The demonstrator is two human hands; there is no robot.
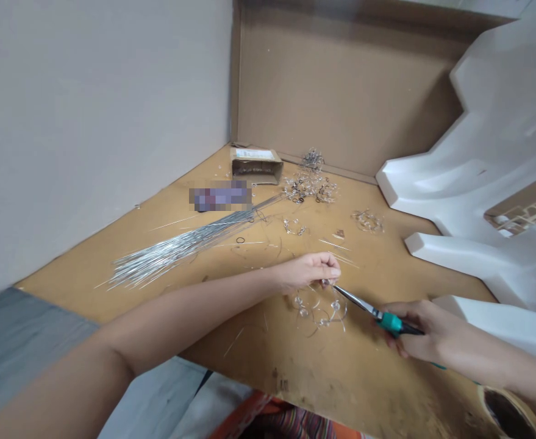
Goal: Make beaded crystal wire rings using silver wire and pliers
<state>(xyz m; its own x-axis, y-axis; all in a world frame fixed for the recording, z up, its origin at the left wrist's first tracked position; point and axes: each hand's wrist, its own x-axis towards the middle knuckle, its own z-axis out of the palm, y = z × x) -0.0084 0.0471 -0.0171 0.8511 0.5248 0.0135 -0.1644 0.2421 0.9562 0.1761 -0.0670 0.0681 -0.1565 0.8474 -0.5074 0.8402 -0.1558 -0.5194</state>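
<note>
Well to the left of the ring [335,305], a sheaf of wires [180,247] lies fanned out on the table [244,323]. Beyond the ring and leftward sits a small box [256,179], its open side facing the camera; nearer the ring is a beaded loop [294,227], with a heap [311,186] of similar pieces behind it.

At the ring's upper edge is the left hand [308,269], thumb and fingers pinched almost closed on it. The ring, thin wire strung with clear beads, hangs below those fingertips, just over the table. The pliers [363,306] reach in from the right, their tips at the ring beside the pinch; the tips look nearly together, though at this size I can't tell whether they grip wire.

Right of the ring, the right hand [416,332] is curled closed round the plier handles. For clean work here, I judge it best to pinch close to the tips, bite only wire and squeeze gently, sparing beads and fingers.
</note>
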